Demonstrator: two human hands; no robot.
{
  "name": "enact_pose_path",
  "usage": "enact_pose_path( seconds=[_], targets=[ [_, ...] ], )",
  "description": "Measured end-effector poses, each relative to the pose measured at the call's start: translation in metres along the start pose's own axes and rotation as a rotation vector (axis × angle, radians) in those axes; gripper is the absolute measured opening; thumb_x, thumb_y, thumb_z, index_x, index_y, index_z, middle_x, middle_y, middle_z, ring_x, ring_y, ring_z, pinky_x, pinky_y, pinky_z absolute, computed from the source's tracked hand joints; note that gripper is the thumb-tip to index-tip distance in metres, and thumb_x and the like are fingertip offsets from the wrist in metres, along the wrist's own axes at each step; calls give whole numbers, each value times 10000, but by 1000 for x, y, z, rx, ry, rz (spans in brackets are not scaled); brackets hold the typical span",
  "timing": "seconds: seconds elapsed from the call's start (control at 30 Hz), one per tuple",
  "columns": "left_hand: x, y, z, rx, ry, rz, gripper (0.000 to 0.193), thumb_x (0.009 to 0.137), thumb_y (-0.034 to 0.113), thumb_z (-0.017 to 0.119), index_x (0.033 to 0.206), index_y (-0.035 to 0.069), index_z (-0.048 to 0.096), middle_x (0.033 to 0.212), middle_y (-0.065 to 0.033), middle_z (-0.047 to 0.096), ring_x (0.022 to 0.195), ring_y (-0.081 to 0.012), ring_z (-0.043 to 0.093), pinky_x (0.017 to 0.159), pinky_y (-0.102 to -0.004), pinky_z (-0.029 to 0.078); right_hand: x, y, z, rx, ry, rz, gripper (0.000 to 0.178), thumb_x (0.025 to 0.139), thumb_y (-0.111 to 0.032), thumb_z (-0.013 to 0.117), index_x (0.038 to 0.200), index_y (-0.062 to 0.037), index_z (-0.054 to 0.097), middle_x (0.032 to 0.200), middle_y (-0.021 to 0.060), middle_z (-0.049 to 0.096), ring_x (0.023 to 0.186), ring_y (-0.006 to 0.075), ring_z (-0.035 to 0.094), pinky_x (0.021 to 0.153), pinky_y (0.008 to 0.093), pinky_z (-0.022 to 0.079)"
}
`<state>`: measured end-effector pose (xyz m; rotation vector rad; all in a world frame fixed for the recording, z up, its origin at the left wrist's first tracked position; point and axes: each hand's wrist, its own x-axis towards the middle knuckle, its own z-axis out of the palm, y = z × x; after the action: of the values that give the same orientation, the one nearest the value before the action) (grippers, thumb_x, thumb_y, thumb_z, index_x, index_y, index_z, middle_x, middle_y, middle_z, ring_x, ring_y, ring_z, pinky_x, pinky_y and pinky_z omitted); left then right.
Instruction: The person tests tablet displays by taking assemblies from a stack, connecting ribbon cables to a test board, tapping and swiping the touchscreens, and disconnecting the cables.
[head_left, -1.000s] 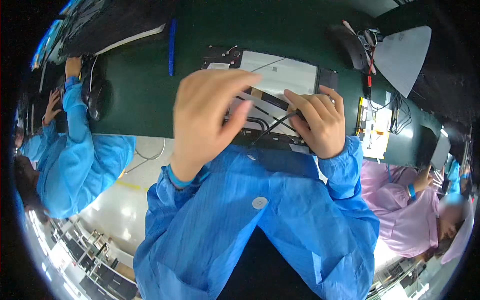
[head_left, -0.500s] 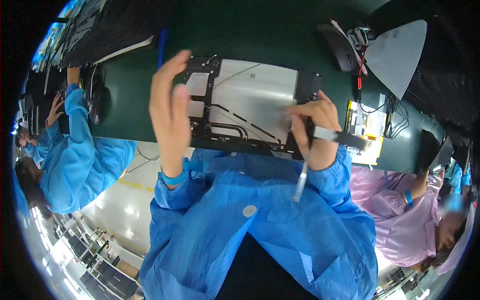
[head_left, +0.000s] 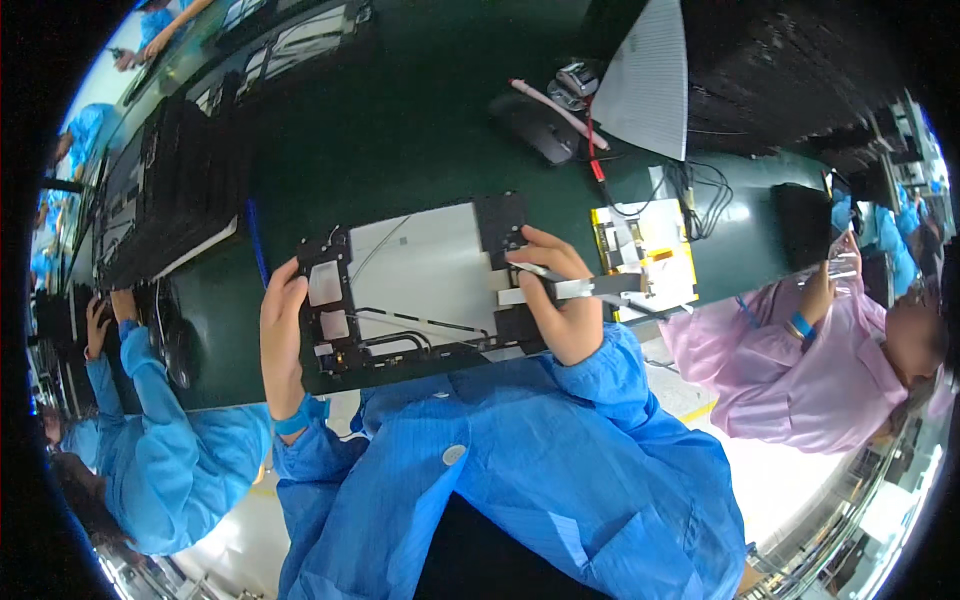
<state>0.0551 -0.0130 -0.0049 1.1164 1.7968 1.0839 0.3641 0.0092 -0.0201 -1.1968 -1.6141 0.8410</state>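
In the head view, a dark-edged silvery panel [head_left: 422, 272] at centre frame, my left hand [head_left: 282, 330] against its left edge, my right hand [head_left: 566, 312] at its right edge beside a pale strip [head_left: 573, 289], whether either grip is clamped I cannot tell.

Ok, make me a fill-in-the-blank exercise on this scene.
1. The left hand touches the black-framed panel at its ____ end.
2. The tabletop is dark ____.
3. The yellow-edged piece lies to the ____ of that panel.
4. The co-worker at the picture's right wears ____ clothing.

Missing words: left; green; right; pink.
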Motion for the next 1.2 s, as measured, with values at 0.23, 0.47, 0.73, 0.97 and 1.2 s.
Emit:
enact_pose_path(
  seconds=[0.23, 0.47, 0.73, 0.97, 1.2],
  targets=[
    [18, -22, -30, -630, -221, -44, 392, 955, 162, 386, 1283, -43, 449, 1272, -139, 508, 1168, -218, 490, 1017, -329, 370, -4, -6, -9, 86, -116, -1, 197, 802, -107, 627, 990, -62, 669, 1290, 198, 467, 1067, 311, 555, 904, 376, 442],
    [31, -9, -34, 39, -249, 170, 327, 967, 130, 390, 1228, -31, 506, 1192, -135, 569, 1078, -186, 543, 942, -292, 427, 28, -39, -43, 181, -751, -566, 342, 742, -304, 704, 927, -23, 647, 1063, 189, 614, 977, 366, 583, 890, 409, 430],
    [1, 78, -23, -513, 112, 61, 281, 947, 259, 496, 1071, 29, 599, 1009, -71, 635, 919, -148, 605, 817, -292, 482, 33, -74, -72, -323, -906, -340, 455, 793, -384, 663, 1042, -5, 619, 1026, 180, 626, 901, 334, 603, 748, 401, 455],
    [-31, 96, -5, -377, -277, 1219, 323, 943, 241, 479, 1063, -43, 579, 1010, -206, 618, 895, -293, 645, 768, -417, 537, 28, -13, -72, 1322, -621, 659, 757, 933, -576, 230, 1325, 54, 379, 1321, 175, 478, 1178, 287, 490, 966, 386, 398],
    [-41, 99, -2, 281, -230, 1676, 243, 735, 198, 679, 964, 281, 672, 989, -46, 659, 910, -197, 594, 757, -332, 535, 23, 9, -77, 995, -229, 623, 448, 874, -233, 593, 1257, -32, 475, 1089, 117, 597, 984, 222, 583, 891, 323, 454]
  ],
)
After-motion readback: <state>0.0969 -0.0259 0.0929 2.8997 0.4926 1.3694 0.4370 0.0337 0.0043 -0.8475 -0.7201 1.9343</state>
